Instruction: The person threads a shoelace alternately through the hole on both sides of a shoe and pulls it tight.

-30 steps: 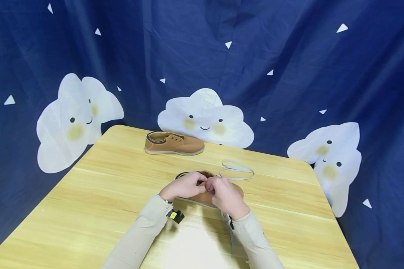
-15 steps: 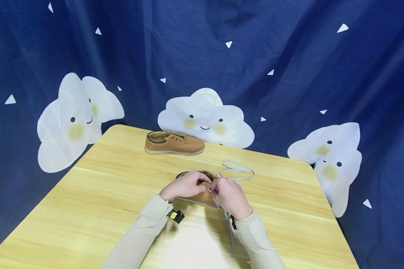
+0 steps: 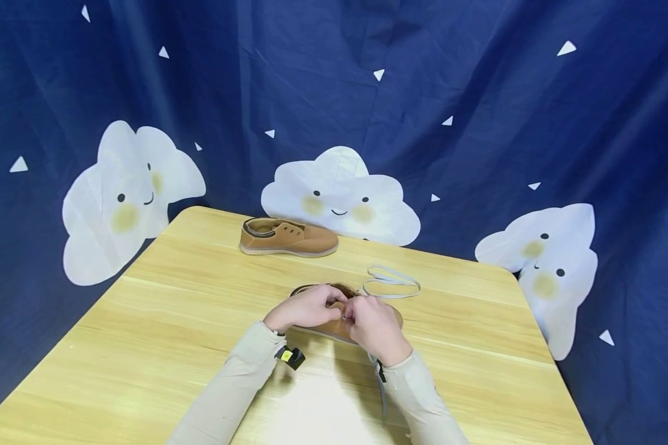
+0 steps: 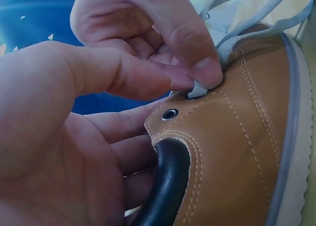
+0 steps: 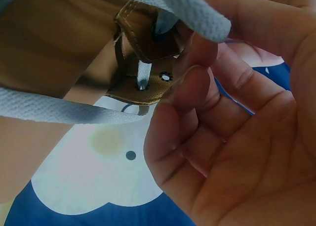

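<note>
The left hand (image 3: 310,307) grips a brown shoe (image 4: 232,142) by its probably supple flap (image 4: 192,118), while the right hand (image 3: 377,330) pinches a pale, likely limp lace (image 4: 198,90), best held near the flap.

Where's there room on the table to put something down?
Bare table lies between the far shoe and left edge, and right of the lace loop. It's crowded around the near shoe, where the left hand and right hand work.

Booth-like space: cloud-print curtain (image 3: 312,93), table (image 3: 145,334)
</note>
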A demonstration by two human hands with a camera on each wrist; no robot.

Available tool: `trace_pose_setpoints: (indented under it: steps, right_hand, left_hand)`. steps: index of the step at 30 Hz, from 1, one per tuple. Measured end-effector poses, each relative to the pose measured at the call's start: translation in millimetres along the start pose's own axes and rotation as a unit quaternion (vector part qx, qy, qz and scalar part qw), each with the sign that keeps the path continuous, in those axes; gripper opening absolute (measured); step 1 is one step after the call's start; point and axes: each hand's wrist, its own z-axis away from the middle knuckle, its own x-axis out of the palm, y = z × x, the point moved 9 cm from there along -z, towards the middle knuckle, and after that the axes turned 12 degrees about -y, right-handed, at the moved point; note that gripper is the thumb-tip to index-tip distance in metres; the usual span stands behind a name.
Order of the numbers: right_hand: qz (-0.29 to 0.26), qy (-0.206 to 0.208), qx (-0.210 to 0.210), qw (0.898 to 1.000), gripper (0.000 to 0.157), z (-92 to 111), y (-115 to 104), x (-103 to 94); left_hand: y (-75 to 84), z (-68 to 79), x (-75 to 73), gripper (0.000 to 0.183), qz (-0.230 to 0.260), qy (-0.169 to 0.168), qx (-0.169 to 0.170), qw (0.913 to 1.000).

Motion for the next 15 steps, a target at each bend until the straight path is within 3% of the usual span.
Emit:
trace_pose_setpoints:
  steps: [9,15]
  right_hand:
    - [-0.004,-0.010,0.001,1.000,0.043,-0.7,1.2,2.7]
    - [-0.081,-0.060,-0.045,0.994,0.015,-0.4,11.5,-3.3]
  left_hand:
    - [-0.5,0.8,-2.1,0.035,0.026,-0.006,-0.007,0.9996]
    - [-1.8,-2.3,-4.6,0.033,0.019,0.013,-0.014,0.9996]
